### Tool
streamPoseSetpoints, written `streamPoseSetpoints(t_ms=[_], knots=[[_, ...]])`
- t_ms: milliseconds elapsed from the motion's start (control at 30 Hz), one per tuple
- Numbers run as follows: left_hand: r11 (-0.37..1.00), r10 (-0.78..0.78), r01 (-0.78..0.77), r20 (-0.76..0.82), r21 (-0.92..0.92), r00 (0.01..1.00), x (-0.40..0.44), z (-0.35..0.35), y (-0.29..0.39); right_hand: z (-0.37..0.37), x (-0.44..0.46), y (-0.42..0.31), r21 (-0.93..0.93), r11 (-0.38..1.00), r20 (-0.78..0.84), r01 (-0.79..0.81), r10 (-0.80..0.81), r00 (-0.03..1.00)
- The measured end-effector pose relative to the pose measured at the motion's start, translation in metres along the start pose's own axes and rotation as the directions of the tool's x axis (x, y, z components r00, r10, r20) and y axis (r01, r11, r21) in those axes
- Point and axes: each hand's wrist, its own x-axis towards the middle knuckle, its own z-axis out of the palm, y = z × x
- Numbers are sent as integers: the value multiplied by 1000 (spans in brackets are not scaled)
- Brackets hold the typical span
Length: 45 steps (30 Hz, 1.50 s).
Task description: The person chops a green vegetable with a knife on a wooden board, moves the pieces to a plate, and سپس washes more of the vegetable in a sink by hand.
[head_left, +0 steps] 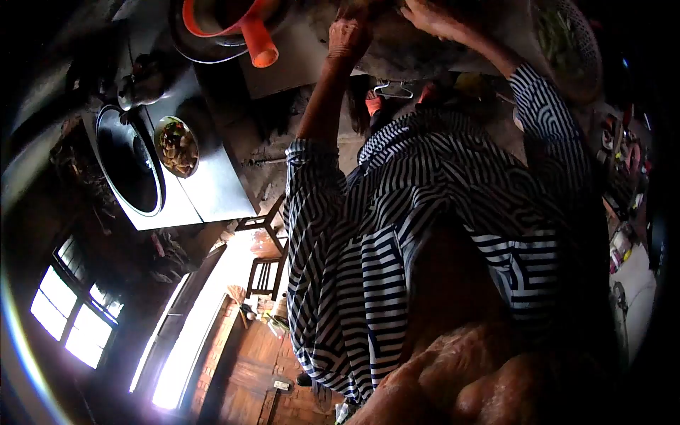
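Observation:
At the top edge, my left hand (350, 34) shows its back, with the fingers curled over and partly cut off by the frame. It looks closed, but whatever it grips is lost in shadow. My right hand (433, 20) comes in from the other side, a finger or thumb pointing towards the left hand. Its remaining fingers are out of frame. Beneath both hands lies a dark, rounded surface (407, 53), too dim to name. Left of my left hand, an orange-red plastic scoop (261, 48) with a stubby handle rests over a dark round vessel (205, 58).
A woven basket (593, 67) of green vegetables stands at the upper right. On the left, a pale counter (212, 195) carries a large wok (127, 166) and a plate of cooked food (177, 146). Chairs (263, 276) and a broom (237, 294) are farther off, near bright openings.

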Motion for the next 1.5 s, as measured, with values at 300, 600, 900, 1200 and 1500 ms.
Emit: streamPoseSetpoints(t_ms=[300,600,900,1200,1500], knots=[[994,-91,93,-25,64,996,0,18,-7,-79,-34,50,804,-171,591,-570,119,798],[989,-117,112,47,102,992,0,23,-12,-33,42,-9,856,241,350,-457,378,857],[979,-151,159,-72,128,986,-25,27,-60,-55,36,19,-106,978,-30,181,-185,982],[989,-110,119,-94,90,989,-7,-25,-24,-81,25,93,-175,985,-429,-2,-74,900],[998,-1,9,-151,54,988,-4,-5,-31,-65,1,20,850,-34,515,-526,270,814]])
